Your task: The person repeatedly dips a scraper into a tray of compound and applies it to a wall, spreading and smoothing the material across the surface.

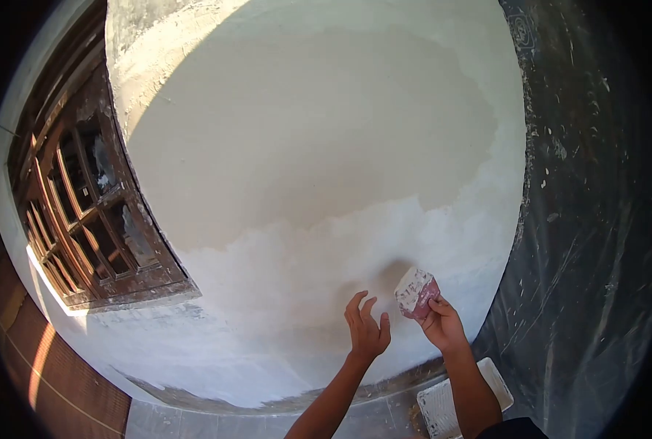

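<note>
Since the right hand (444, 327) pinches the pinkish scraper (416, 293) by one corner in front of the wall (267, 293), I'd guess that's so its flat, white-caked face clears the fingers. Left hand (367, 331) has nothing, fingers loosely spread, maybe brushing the wall, hard to tell. Wall's smooth grey-beige coat (318, 132) ends raggedly over chalky white; splattered tray (436, 402) at its foot.

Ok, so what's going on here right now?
The right hand holds a pink scraper, smeared with white material, near the wall. The left hand is empty, fingers parted. A darker patch covers much of the wall's upper part, above whiter areas. A white tray sits low on the right.
</note>
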Demonstrator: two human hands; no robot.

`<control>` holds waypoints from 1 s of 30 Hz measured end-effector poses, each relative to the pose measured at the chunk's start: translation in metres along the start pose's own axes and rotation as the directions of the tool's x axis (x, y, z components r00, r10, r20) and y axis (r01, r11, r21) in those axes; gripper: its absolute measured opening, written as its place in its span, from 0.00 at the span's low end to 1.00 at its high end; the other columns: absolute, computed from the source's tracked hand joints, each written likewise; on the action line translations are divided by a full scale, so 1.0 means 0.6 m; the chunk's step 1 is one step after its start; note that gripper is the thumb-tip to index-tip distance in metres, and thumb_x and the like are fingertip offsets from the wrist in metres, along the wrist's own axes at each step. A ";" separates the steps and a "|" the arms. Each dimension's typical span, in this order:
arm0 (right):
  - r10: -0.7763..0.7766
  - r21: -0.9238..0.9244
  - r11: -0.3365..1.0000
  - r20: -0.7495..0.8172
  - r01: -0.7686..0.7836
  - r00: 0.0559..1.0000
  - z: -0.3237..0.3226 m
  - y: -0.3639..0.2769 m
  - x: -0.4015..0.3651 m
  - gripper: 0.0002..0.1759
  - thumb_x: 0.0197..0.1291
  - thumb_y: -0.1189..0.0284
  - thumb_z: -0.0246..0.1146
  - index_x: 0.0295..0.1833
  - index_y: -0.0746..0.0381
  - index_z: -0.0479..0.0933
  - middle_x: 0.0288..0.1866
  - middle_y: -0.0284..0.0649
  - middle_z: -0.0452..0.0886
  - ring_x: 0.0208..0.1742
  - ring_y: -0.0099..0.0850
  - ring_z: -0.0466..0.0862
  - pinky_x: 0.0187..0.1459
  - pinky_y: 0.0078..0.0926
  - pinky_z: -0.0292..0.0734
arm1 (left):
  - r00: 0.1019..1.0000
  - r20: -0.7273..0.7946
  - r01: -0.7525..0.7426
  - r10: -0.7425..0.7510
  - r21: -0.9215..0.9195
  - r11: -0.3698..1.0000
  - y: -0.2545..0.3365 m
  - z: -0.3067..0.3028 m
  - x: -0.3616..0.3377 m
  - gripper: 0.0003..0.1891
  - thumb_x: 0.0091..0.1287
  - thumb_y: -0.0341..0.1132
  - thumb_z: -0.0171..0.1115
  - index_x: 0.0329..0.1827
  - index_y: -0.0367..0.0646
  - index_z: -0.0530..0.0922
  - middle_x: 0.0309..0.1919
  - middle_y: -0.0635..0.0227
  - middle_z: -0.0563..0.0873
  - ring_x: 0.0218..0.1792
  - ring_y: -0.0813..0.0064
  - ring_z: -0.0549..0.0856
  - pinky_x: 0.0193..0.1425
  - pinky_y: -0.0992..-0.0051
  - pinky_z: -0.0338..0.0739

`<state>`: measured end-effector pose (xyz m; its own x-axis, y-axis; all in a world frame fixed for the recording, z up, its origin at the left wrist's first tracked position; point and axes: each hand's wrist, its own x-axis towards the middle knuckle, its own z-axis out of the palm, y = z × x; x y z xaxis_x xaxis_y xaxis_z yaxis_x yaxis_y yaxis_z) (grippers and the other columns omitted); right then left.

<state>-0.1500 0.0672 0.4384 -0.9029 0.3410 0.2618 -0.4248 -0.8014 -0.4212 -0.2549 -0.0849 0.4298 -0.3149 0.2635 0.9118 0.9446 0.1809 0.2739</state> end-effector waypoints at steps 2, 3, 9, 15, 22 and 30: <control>-0.011 0.050 0.999 0.069 0.008 0.998 0.043 -0.002 0.025 0.25 0.69 0.79 0.52 0.71 0.67 0.61 0.68 0.48 0.73 0.69 0.42 0.74 0.70 0.47 0.69 | 0.997 -0.039 -0.061 0.061 0.008 0.998 -0.006 -0.028 0.050 0.23 0.64 0.31 0.60 0.61 0.37 0.67 0.61 0.45 0.69 0.60 0.47 0.69 0.61 0.50 0.62; -0.018 0.056 0.998 0.088 0.013 0.996 0.062 -0.007 0.031 0.25 0.69 0.79 0.52 0.71 0.67 0.61 0.68 0.48 0.73 0.69 0.42 0.74 0.70 0.47 0.69 | 0.993 -0.048 -0.107 0.108 0.016 0.994 -0.002 -0.039 0.070 0.23 0.64 0.31 0.60 0.61 0.37 0.67 0.61 0.45 0.69 0.60 0.48 0.69 0.61 0.51 0.62; -0.075 0.078 0.995 0.149 0.064 0.986 0.153 -0.006 0.074 0.26 0.69 0.79 0.50 0.72 0.67 0.60 0.69 0.48 0.71 0.71 0.42 0.72 0.72 0.48 0.67 | 0.971 -0.075 -0.221 0.228 0.089 0.971 -0.004 -0.101 0.163 0.22 0.63 0.31 0.60 0.60 0.40 0.68 0.60 0.49 0.70 0.59 0.50 0.70 0.60 0.53 0.62; -0.156 -0.006 0.987 0.220 0.161 0.963 0.251 -0.043 0.117 0.24 0.71 0.79 0.47 0.71 0.68 0.60 0.69 0.48 0.71 0.69 0.41 0.73 0.71 0.44 0.70 | 0.916 -0.057 -0.379 0.396 0.198 0.904 -0.004 -0.144 0.288 0.21 0.62 0.31 0.60 0.59 0.41 0.69 0.60 0.51 0.70 0.61 0.51 0.69 0.62 0.54 0.61; -0.296 -0.214 0.905 0.303 0.368 0.906 0.351 -0.117 0.179 0.19 0.74 0.80 0.44 0.67 0.67 0.65 0.64 0.45 0.75 0.64 0.34 0.77 0.67 0.36 0.74 | 0.838 -0.023 -0.495 0.545 0.387 0.778 -0.001 -0.198 0.453 0.21 0.59 0.30 0.60 0.56 0.42 0.70 0.58 0.54 0.71 0.62 0.53 0.69 0.62 0.55 0.61; -0.590 -0.478 0.309 0.581 0.822 0.560 0.479 -0.192 0.251 0.17 0.72 0.81 0.45 0.63 0.69 0.69 0.57 0.42 0.79 0.58 0.27 0.79 0.63 0.25 0.70 | 0.770 -0.108 -0.469 0.629 0.572 0.673 0.024 -0.241 0.636 0.20 0.58 0.30 0.58 0.55 0.43 0.71 0.57 0.58 0.72 0.61 0.55 0.69 0.63 0.56 0.61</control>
<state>-0.2180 0.0694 0.7759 -0.2169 0.3780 0.9001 -0.9052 0.2673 -0.3304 -0.3481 -0.1186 0.8256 0.3617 0.2140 0.9074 0.7303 0.5399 -0.4185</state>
